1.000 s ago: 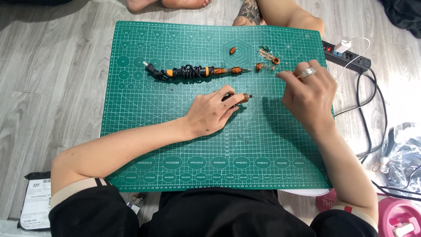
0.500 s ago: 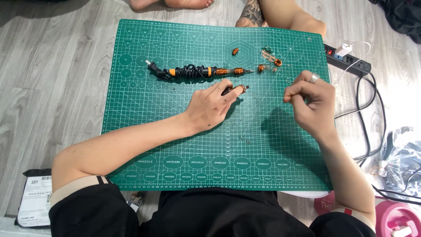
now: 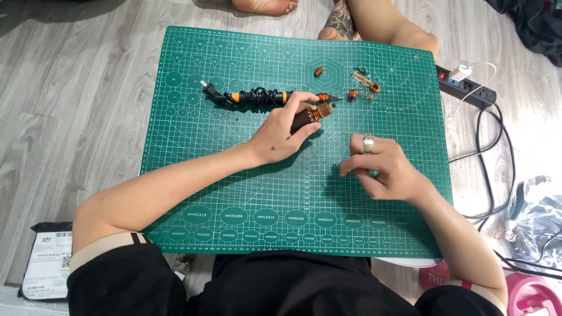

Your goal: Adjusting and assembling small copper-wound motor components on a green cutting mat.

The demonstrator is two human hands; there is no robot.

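My left hand [image 3: 285,133] lies on the green cutting mat [image 3: 193,169] and grips a dark cylindrical tool [image 3: 316,113] with a brass-coloured end pointing up and right. Just beyond it lies a soldering iron [image 3: 257,97] with an orange and black handle and its black cord wound around it. My right hand [image 3: 381,167], with a ring on one finger, hovers at the mat's middle right, fingers drawn together; I see nothing between them. Small copper coils [image 3: 353,93] and wire scraps [image 3: 373,88] lie at the upper right, with one more coil [image 3: 319,71] apart from them.
A black power strip [image 3: 466,86] with a white plug and black cables [image 3: 486,140] lie right of the mat. Another person's foot [image 3: 264,6] and leg [image 3: 380,23] are at the mat's far edge. A grey parcel [image 3: 47,266], a plastic bag [image 3: 538,216] and a pink container [image 3: 527,292] sit nearby.
My right hand has drawn back from the copper coils toward me and curled its fingers. My left hand has slid up toward the soldering iron, still gripping the dark tool.
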